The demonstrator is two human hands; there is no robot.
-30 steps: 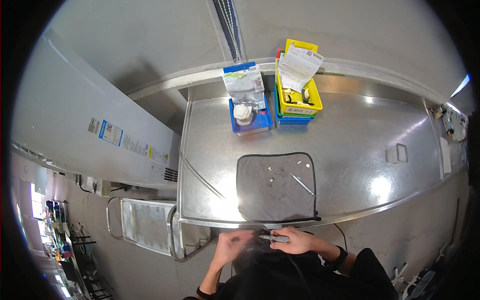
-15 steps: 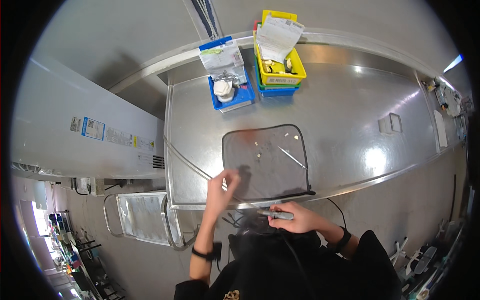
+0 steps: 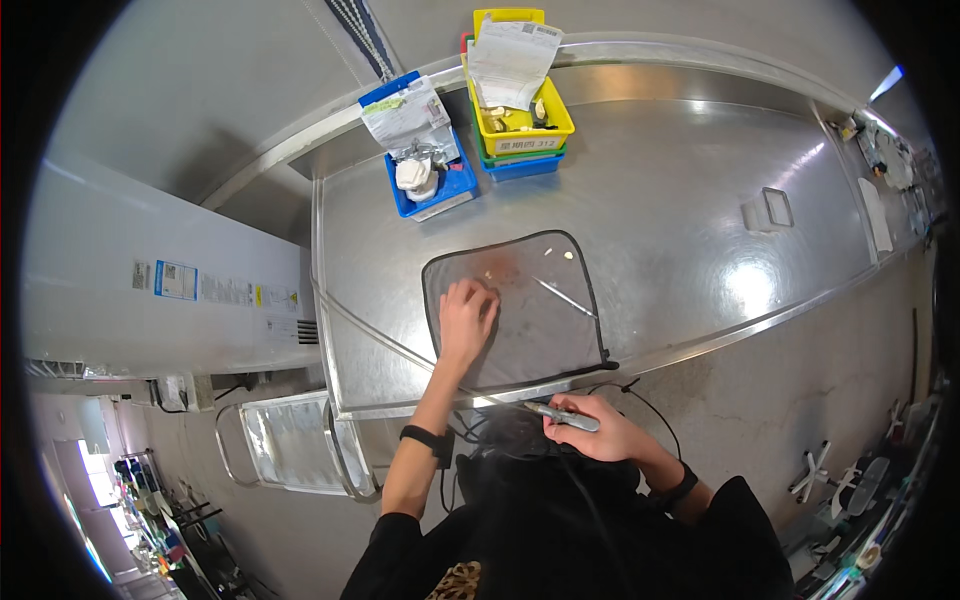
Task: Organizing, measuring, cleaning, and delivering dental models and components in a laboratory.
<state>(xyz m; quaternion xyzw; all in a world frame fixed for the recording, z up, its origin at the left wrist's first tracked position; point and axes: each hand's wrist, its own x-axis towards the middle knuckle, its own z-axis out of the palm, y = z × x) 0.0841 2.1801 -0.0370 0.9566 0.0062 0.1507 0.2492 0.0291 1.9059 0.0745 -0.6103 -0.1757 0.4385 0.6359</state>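
Where the right hand [image 3: 606, 430] closes round its barrel, a grey pen-shaped handpiece [image 3: 568, 417] sits just off the near edge of the desk [image 3: 660, 190], tip leftward. Handling, as judged: rigid, modest in weight, smooth — best gripped round the barrel, clear of the tip. Well apart, the left hand [image 3: 467, 318] bends its fingers down over a dark grey mat [image 3: 535, 350]; whether they pinch anything, cannot tell. On the mat: one slim pointed tool [image 3: 565, 297]; small pale pieces [image 3: 569, 255], probably light, hard, chippable — lift by the sides. Behind: one blue tray [image 3: 455, 190]; stacked trays, yellow tray [image 3: 565, 125] uppermost.
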